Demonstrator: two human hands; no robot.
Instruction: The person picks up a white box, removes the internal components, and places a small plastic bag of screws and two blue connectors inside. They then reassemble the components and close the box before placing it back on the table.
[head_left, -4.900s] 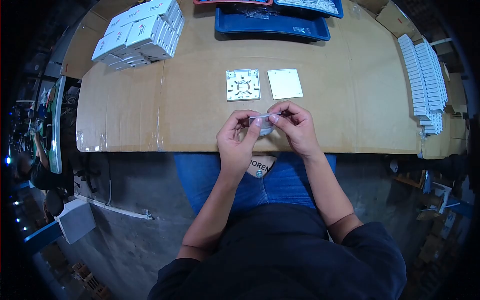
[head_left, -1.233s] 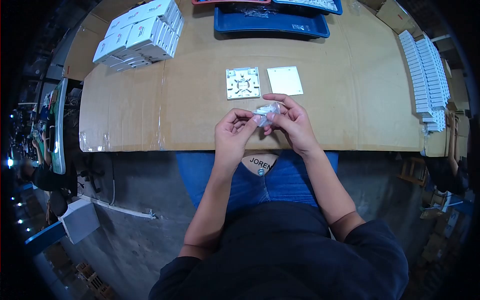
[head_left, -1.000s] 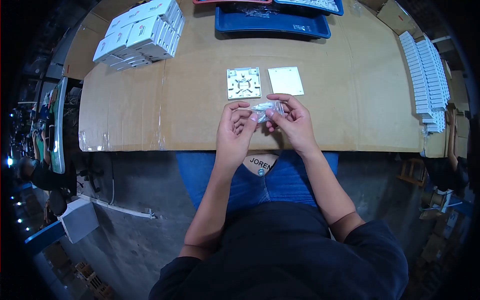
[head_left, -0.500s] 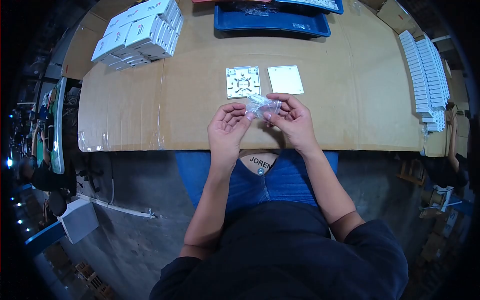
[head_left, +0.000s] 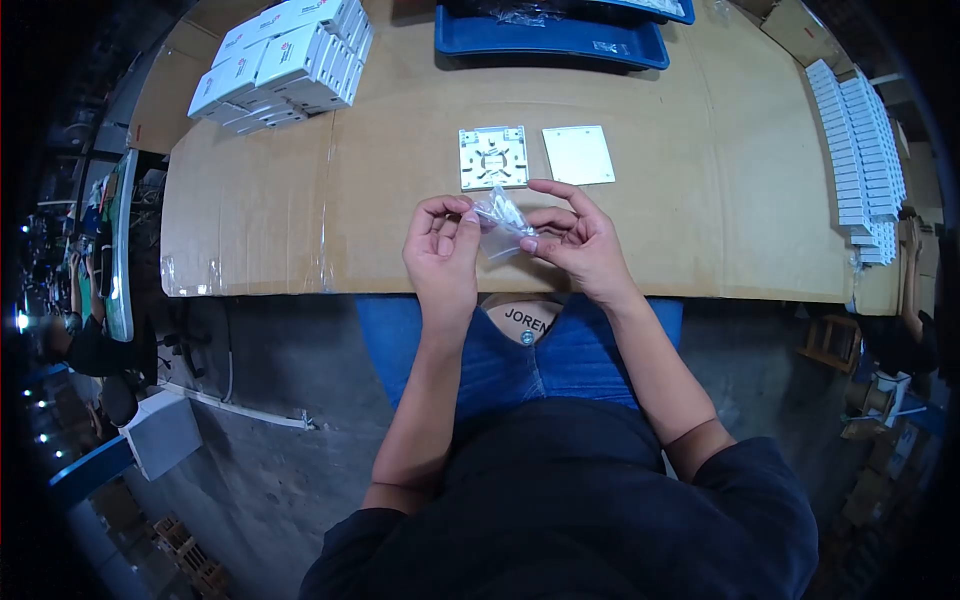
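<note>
A small clear plastic bag (head_left: pixel 506 212) with white pieces inside is held up between my hands, above the near part of the cardboard-topped table. My left hand (head_left: pixel 441 240) pinches its left edge between thumb and fingers. On the other side, my right hand (head_left: pixel 582 238) grips the bag's lower right with the thumb and bent fingers, while the index finger stretches out above. Just beyond the bag lies an open white plastic box base (head_left: pixel 493 158), its moulded inside facing up. A flat white cover (head_left: pixel 578 155) rests to the right of that base.
Stacked white boxes (head_left: pixel 280 65) stand at the back left of the table (head_left: pixel 400 110). A blue tray (head_left: pixel 550 40) holding clear bags sits at the back. Rows of white pieces (head_left: pixel 855 150) line the right side. Other people are at both far edges.
The bag has turned between my hands and now hangs lower, with its white pieces tilted. My left hand has shifted slightly left, and my right index finger has lifted away from the bag.
</note>
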